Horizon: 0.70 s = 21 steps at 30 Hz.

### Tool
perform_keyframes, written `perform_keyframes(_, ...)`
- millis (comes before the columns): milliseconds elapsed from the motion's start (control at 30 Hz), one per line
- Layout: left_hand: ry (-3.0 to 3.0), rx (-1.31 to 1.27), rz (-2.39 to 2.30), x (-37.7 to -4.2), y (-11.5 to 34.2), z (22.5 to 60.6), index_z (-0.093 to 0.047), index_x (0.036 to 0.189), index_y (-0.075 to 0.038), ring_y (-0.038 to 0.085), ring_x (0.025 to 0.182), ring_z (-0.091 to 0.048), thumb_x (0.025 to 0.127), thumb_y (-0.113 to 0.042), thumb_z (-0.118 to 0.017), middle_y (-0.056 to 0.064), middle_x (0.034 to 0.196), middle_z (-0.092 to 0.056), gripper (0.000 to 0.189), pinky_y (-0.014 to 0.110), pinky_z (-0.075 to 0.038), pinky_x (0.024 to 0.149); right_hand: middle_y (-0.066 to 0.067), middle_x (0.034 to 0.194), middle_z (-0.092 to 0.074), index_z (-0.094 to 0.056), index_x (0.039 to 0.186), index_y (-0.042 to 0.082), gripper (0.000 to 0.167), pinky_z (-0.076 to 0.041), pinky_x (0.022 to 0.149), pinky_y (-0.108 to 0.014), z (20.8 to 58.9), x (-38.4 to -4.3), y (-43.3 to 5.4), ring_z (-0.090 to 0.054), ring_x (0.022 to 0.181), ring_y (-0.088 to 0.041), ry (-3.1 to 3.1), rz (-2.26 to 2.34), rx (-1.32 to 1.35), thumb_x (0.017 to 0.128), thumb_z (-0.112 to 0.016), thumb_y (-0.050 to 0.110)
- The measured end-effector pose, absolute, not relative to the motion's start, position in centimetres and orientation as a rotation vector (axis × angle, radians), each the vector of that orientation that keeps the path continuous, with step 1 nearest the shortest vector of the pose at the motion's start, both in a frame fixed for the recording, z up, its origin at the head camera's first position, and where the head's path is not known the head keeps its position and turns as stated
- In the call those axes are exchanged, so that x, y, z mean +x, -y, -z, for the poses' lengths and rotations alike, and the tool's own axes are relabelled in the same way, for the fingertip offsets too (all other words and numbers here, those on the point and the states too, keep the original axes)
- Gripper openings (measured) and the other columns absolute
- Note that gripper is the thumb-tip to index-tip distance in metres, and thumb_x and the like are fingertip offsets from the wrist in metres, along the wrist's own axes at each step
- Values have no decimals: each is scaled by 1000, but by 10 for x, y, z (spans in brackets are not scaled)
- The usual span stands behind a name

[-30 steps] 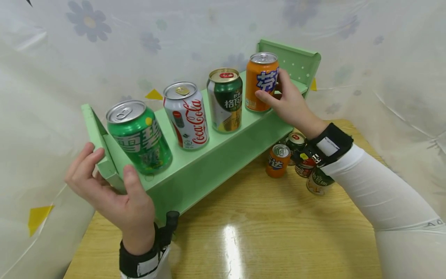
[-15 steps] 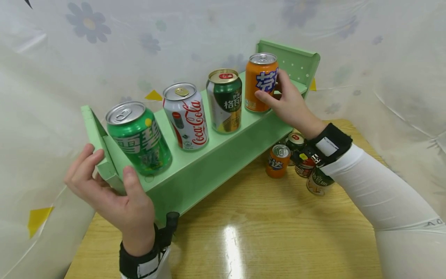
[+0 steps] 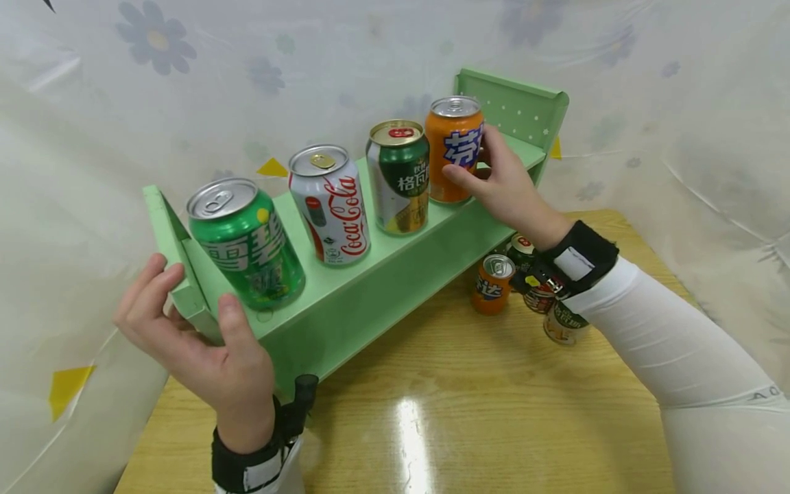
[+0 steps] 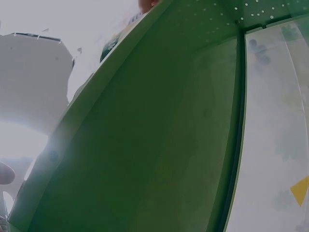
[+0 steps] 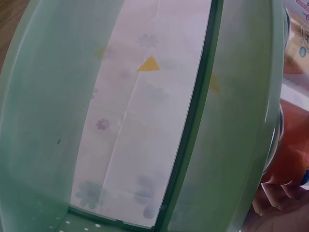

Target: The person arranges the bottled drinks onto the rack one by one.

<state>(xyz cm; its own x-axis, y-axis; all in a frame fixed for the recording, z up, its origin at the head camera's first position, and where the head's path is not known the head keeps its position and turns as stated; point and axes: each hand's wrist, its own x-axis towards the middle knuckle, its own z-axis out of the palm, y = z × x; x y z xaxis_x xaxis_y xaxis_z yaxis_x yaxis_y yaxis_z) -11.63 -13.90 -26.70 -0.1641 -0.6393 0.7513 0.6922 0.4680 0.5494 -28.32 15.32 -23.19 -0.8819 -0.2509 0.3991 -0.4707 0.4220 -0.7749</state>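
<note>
A green two-tier shelf (image 3: 382,295) stands slantwise on the wooden table. My right hand (image 3: 509,185) grips an orange soda can (image 3: 453,147) on the upper board, thumb on its front, other fingers mostly hidden behind. In the right wrist view the orange can (image 5: 292,145) shows at the right edge, above curled fingers (image 5: 277,208). To its left stand a green-and-gold kvass can (image 3: 398,182), a white Coca-Cola can (image 3: 330,206) and a green Sprite can (image 3: 247,247). My left hand (image 3: 204,350) holds the shelf's left end, fingers at the end panel, thumb at the front corner.
Under my right forearm, several cans stand on the table (image 3: 481,412), among them a small orange can (image 3: 492,285) and a kvass can (image 3: 564,321). A dotted end panel (image 3: 512,110) rises at the shelf's right. A flower-printed plastic sheet (image 3: 345,62) hangs behind.
My right hand has slid the orange can a little leftward along the board, so it now overlaps the kvass can's edge in view. The left hand and the other cans stay in place.
</note>
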Motion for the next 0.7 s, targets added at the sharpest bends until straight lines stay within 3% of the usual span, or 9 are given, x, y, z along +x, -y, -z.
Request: perform_keyframes(700,1302,-51,1161,-116,140,268,-54,109,9,32,128,-43,77,-10,-53,18,128,-50,38,36,-44,103,-18,146,-52,-31,158,11,68,-42,113,-48,228,-270,-158,-51,134,-31,2421,-1387,628,101,-63,28)
